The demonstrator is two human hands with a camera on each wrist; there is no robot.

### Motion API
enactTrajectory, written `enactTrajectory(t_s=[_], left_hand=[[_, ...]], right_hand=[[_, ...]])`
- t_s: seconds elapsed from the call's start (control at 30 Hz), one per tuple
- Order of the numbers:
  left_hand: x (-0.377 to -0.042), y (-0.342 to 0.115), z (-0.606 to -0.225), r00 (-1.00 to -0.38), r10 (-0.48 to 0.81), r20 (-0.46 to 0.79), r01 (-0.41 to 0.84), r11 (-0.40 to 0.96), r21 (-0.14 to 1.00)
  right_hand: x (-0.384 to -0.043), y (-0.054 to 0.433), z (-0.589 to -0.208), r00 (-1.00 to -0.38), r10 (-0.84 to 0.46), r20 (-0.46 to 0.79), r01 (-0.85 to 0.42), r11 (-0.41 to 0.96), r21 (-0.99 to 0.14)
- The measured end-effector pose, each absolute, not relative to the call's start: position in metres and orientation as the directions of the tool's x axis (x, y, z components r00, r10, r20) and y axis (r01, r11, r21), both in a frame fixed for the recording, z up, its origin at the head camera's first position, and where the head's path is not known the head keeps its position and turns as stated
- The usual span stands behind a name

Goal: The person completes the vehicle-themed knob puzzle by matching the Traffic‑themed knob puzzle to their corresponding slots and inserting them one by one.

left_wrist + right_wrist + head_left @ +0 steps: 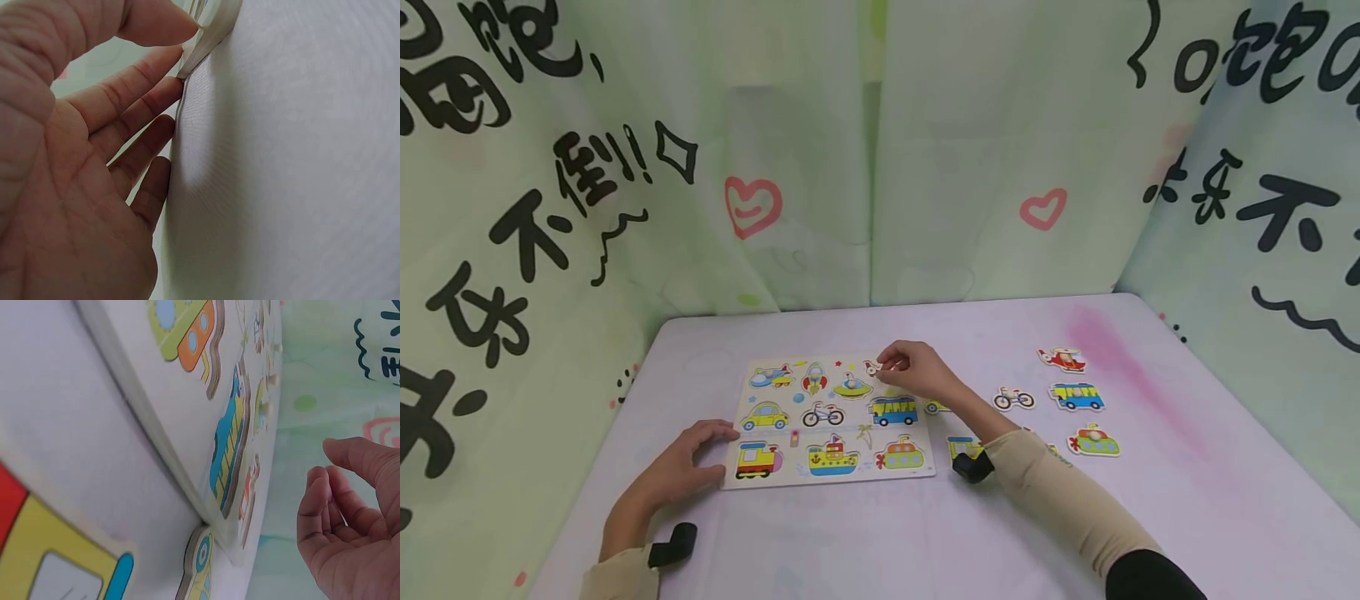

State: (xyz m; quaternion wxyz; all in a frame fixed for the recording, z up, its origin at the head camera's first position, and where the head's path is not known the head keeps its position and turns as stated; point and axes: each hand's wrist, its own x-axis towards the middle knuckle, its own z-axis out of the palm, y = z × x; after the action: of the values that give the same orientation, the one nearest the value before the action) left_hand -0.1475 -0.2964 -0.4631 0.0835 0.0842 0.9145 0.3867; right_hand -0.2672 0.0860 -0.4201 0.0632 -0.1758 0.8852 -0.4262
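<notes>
A flat puzzle board (850, 482) with printed vehicles in cut-out shapes lies on the table. At its left edge my left hand (681, 467) touches the board with thumb and fingertips, fingers fairly straight; the left wrist view shows these fingertips by the board's corner (212, 31). My right hand (917, 371) is over the board's upper right corner and partly hides the helicopter picture (870, 367). In the right wrist view the right hand (350, 519) has bent fingers, a gap between thumb and fingertips, and nothing visible held.
Right of the board lie loose vehicle pieces: a helicopter (1063, 360), a bicycle (1013, 399), a bus (1077, 397) and a submarine (1093, 441). A yellow car piece (936, 407) and a train piece (964, 447) are partly covered by the right arm. Printed curtains (962, 150) surround the table.
</notes>
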Motion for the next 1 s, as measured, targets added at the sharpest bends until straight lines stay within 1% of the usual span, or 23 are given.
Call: enactTrajectory(t_s=[0.23, 0.43, 0.73, 1.0], left_hand=[[-0.147, -0.297, -0.466, -0.971, 0.224, -0.083, 0.094, 0.677, 0.73], [-0.147, -0.297, -0.466, -0.97, 0.224, -0.092, 0.086, 0.677, 0.731], [-0.147, -0.296, -0.464, -0.971, 0.214, -0.103, 0.073, 0.682, 0.728], [-0.147, -0.297, -0.463, -0.973, 0.209, -0.096, 0.074, 0.681, 0.729]], right_hand=[[-0.267, 0.099, -0.423, -0.946, -0.324, 0.026, -0.229, 0.607, -0.761], [-0.265, 0.115, -0.426, -0.948, -0.317, 0.037, -0.24, 0.63, -0.738], [-0.262, 0.138, -0.428, -0.96, -0.28, 0.002, -0.198, 0.673, -0.712], [-0.259, 0.152, -0.424, -0.955, -0.296, 0.01, -0.221, 0.691, -0.688]])
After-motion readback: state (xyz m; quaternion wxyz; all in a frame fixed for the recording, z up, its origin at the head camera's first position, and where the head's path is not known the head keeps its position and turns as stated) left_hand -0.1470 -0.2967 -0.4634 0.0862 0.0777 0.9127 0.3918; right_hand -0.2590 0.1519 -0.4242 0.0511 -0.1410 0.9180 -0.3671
